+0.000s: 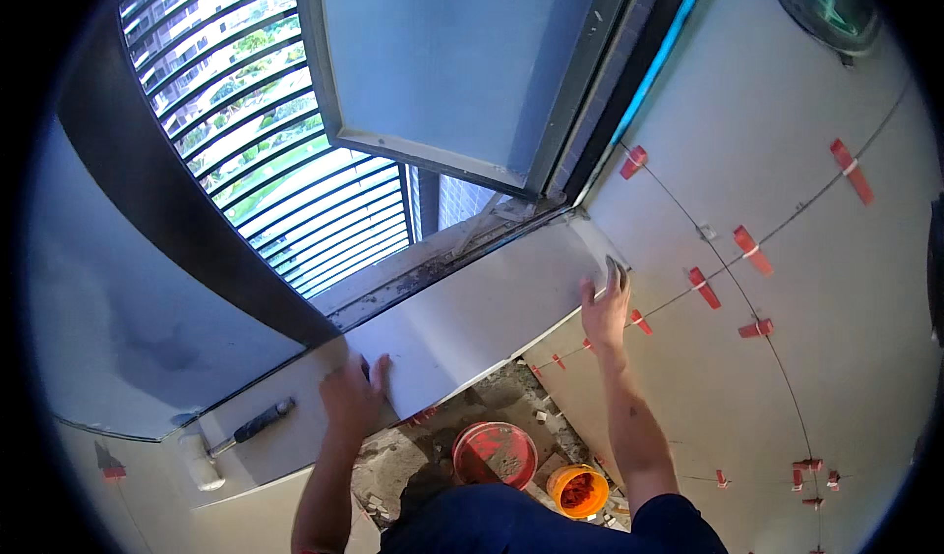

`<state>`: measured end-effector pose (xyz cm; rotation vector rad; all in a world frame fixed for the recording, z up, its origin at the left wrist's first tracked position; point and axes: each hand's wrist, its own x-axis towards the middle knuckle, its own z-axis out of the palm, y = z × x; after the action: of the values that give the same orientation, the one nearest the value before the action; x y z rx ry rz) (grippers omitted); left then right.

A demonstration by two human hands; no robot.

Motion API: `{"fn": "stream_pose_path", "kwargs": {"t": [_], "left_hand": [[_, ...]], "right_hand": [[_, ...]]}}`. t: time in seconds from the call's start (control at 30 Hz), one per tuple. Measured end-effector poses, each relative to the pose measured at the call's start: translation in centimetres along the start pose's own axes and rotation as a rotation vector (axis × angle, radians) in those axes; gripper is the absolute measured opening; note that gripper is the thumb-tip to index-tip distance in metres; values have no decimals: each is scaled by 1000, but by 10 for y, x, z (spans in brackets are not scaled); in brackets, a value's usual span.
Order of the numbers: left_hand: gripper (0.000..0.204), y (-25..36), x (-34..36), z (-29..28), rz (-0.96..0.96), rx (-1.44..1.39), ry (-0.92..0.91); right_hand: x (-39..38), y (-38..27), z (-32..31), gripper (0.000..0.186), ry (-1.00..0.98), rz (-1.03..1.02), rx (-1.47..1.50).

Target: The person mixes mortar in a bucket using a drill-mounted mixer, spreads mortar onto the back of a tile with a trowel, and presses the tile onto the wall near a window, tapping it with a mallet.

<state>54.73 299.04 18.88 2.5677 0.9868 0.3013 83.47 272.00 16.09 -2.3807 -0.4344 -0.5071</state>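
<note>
A long pale tile slab (472, 308) lies along the window sill, its white front edge showing. My left hand (352, 397) rests across the slab's left end, thumb apart on its surface, fingers partly hidden toward the neighbouring sill tile (305, 387). On that tile lies a mallet (236, 443) with a pale head and dark handle. At the slab's other end my right hand (607, 310) touches the corner by the tiled wall, fingers stretched out and thumb apart. Neither hand visibly holds a separate tool.
Below the sill stand a red bucket (531, 456) of grey mix and an orange bucket (578, 491) with red pieces, amid rubble. Red wedges (752, 249) stick out of the right wall's tile joints. An opened window sash (452, 62) stands above; barred railings (246, 131) lie beyond.
</note>
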Motion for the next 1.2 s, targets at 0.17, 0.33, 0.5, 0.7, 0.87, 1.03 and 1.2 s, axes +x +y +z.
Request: {"fn": "stream_pose_path", "kwargs": {"t": [0.17, 0.33, 0.5, 0.7, 0.87, 1.03, 1.2], "left_hand": [[76, 5, -40, -9, 295, 79, 12], [90, 1, -40, -2, 371, 83, -209], [90, 4, -38, 10, 327, 143, -331], [89, 10, -40, 16, 406, 241, -227], [90, 15, -44, 19, 467, 327, -148], [91, 17, -49, 22, 437, 341, -132], [91, 20, -53, 28, 408, 357, -82]], "right_hand": [[-59, -5, 22, 88, -69, 17, 97], [-64, -1, 21, 104, -132, 20, 231], [-60, 6, 23, 106, -107, -8, 319], [-59, 9, 26, 110, -97, 40, 315], [-56, 10, 12, 117, -162, 82, 341], [-55, 11, -3, 125, -219, 84, 286], [-51, 8, -8, 124, -260, 205, 348]]}}
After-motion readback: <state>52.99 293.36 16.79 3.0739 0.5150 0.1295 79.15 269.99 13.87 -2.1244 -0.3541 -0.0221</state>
